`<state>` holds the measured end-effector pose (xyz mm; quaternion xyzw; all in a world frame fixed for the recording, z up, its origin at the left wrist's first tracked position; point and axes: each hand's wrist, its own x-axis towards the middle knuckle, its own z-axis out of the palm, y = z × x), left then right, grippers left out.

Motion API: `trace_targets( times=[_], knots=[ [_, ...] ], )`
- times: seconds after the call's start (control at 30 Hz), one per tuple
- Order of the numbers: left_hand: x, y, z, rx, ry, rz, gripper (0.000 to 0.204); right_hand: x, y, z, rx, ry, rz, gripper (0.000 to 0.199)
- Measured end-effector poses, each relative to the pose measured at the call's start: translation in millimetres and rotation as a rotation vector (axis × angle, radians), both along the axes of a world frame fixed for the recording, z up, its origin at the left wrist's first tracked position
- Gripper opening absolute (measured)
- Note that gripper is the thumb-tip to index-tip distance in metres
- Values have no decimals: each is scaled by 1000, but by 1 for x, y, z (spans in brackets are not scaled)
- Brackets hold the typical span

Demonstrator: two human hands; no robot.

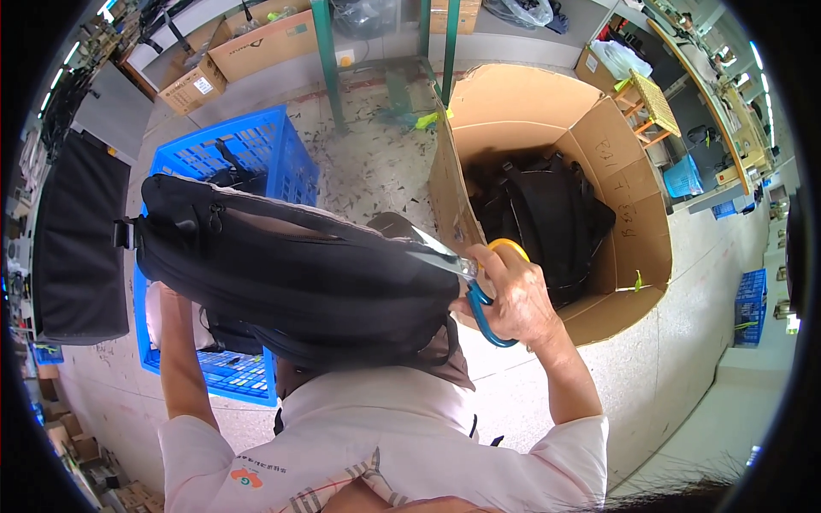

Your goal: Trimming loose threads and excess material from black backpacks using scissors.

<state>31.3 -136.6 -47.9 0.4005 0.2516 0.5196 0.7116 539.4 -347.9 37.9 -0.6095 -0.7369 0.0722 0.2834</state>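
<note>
Nearest: wears pale shirt [389,427]. Just beyond, has bag [299,265], black and long, set crosswise in front of body, with left end over crate [292,162] and right end beside right hand [517,295]. Shows zip pull [215,220] and pale edging [291,208] along upper side.

Right hand: clamped on scissors [468,268] by the blue and yellow handles, with blades parted and pointing left along upper edge of bag. Cannot tell from this angle whether touching cloth.

Left hand [171,293]: mostly hidden behind bag, visible only about the wrist. Cannot tell whether gripping or merely propping.

Risks, as judged:
- Could nick black cloth by closing blades too deep past edging.
- Could jab left hand by sliding scissors farther left, working blind behind bag.
- Could cut crooked through slack cloth, given poor support at right end.
- Could tip bag into crate by relaxing left hand.

Farther out, left: crate, blue and slatted, partly under bag, with dark stuff [235,336] inside. Right: carton [633,171], open, containing black packs [552,214]. Between: floor [368,184], littered with dark scraps.

Farthest: at upper right, stool [657,104], blue bin [682,177] and cluttered table [694,85]; at upper left, boxes [195,87]. Too small to sort clutter further.
</note>
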Motion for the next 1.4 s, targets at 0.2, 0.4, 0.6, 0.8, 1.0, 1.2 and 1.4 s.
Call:
trace_targets(
  times=[0.2,0.4,0.6,0.8,1.0,1.2,1.4],
  knots=[
    [1,4,-1,12,-10,3,42,7,1,-3,-26,30,59,46],
    [15,3,-1,25,-35,7,42,18,2,6,-104,177,136,46],
    [27,2,-3,49,-54,11,42,9,20,30,-140,192,180,56],
    [30,11,-2,68,-70,16,42,6,35,35,20,-26,295,58],
    [36,4,-6,85,-85,30,42,4,33,26,22,-52,282,53],
    [36,8,-5,108,-107,47,41,0,32,26,16,-34,242,52],
    [38,3,-9,121,-127,38,41,-12,42,43,35,-46,233,53]
  ],
)
